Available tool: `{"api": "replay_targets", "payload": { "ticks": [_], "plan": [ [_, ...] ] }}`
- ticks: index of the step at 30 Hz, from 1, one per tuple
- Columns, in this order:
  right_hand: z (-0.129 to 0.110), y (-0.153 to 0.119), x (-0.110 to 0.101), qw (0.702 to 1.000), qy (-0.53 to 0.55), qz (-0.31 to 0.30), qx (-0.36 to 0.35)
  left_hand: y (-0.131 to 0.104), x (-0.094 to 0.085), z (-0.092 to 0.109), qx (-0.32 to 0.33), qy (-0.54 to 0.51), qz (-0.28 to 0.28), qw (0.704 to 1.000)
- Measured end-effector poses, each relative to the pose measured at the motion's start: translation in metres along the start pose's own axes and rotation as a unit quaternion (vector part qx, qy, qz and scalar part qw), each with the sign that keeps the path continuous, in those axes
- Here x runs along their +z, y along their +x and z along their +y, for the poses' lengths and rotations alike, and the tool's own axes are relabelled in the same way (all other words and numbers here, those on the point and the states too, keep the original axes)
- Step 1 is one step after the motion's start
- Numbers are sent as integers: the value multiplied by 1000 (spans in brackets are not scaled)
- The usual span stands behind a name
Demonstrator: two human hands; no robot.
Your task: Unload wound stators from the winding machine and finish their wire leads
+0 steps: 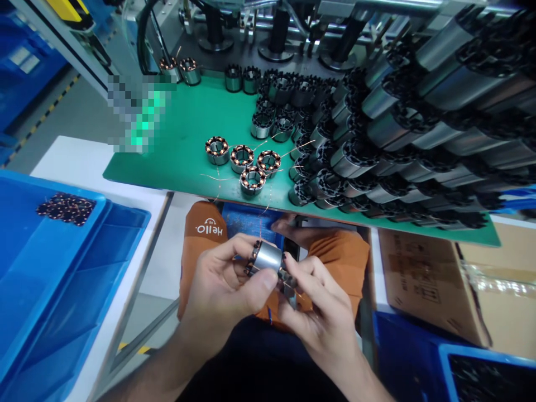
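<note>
Grip: left hand (220, 285), thumb and fingers closed around the metal side of one coil (268, 255), which lies sideways above the lap, just off the front edge of the green mat (171, 131); right hand (324, 301), fingertips at the coil's right end, whether closed on it or on a wire cannot be told. Left to right: blue bin (29, 257), small dark and copper-coloured parts in one corner; white table (84, 167), bordering the mat; four copper-wound coils (252, 186), upright near the front edge, loose wires trailing; stack of black-ended cylinders (350, 159), crowding the mat's right; cardboard box (419, 268), at lower right. Handling, as judged: left thumb best firm on the smooth side, right fingertips light at the wound end, fine wires spared kinks and snags. Edges and room: widest bare mat left of the four coils; right side packed close to the front edge, a sweep there likely to knock the stack; beneath the held coil, a gap between the knees of the orange trousers (343, 259), where a slip could end.
</note>
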State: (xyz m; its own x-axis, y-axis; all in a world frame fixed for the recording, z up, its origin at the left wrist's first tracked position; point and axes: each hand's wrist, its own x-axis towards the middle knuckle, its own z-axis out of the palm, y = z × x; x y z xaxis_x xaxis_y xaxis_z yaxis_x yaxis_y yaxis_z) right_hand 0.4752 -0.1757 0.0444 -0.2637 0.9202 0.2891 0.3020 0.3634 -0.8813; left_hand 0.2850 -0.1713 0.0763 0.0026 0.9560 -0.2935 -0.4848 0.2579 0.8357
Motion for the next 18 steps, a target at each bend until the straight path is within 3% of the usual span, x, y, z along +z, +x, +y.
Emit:
{"api": "replay_targets", "payload": {
  "ticks": [4, 7, 10, 14, 16, 18],
  "plan": [
    [5, 2, 3, 1000, 5, -11, 5, 3, -4, -7, 5, -11, 23, 1000],
    [20, 4, 12, 998, 12, -56, 36, 13, -10, -21, 26, -5, 97, 995],
    [52, 5, 26, 985, 12, -124, 123, 21, -26, -29, 39, 14, 167, 985],
    [120, -1, 45, 948, -49, -186, 253, 5, -78, -4, 72, 88, 236, 965],
    [155, -7, 49, 934, -94, -205, 277, -18, -116, 24, 103, 149, 275, 944],
    [184, -13, 47, 930, -158, -171, 284, -45, -158, 58, 142, 222, 324, 909]
  ]
}}
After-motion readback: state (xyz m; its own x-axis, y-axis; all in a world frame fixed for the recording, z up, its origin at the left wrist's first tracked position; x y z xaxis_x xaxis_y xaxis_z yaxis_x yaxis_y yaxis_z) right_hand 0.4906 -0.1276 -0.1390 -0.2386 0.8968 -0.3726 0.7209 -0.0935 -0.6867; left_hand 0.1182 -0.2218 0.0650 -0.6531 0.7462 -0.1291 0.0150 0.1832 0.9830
